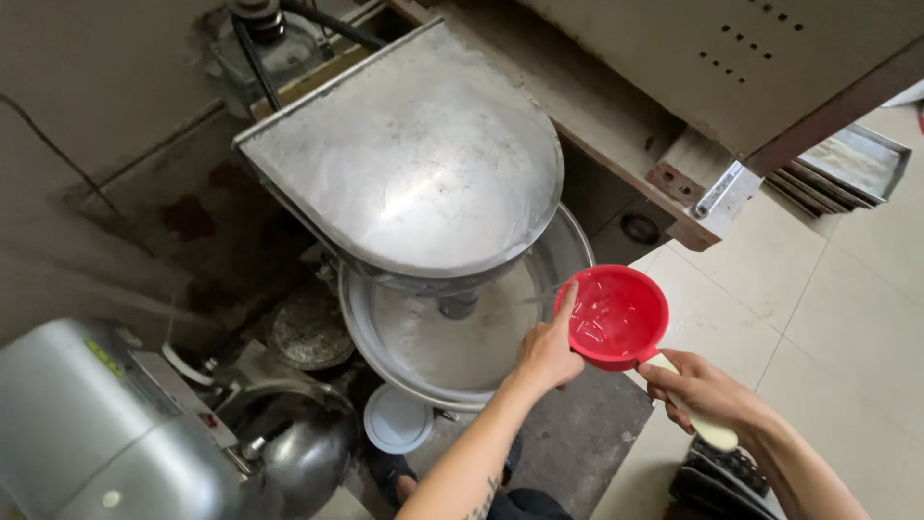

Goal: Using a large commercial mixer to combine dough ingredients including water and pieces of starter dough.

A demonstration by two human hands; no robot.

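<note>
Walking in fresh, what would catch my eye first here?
Probably the bright red scoop at centre right: the right hand grips its pale handle while the left hand touches its rim. Just left of it, a big metal hopper hangs over a wide steel basin.

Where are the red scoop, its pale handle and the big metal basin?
red scoop (616,316), head view, on the inside of its bowl.
pale handle (710,430), head view, on its lower end.
metal basin (452,351), head view, on its bare floor.

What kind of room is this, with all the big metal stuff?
Probably a small food-making workshop or back kitchen: a big metal hopper machine over a wide steel basin, a stand mixer, and stacked baking trays.
</note>
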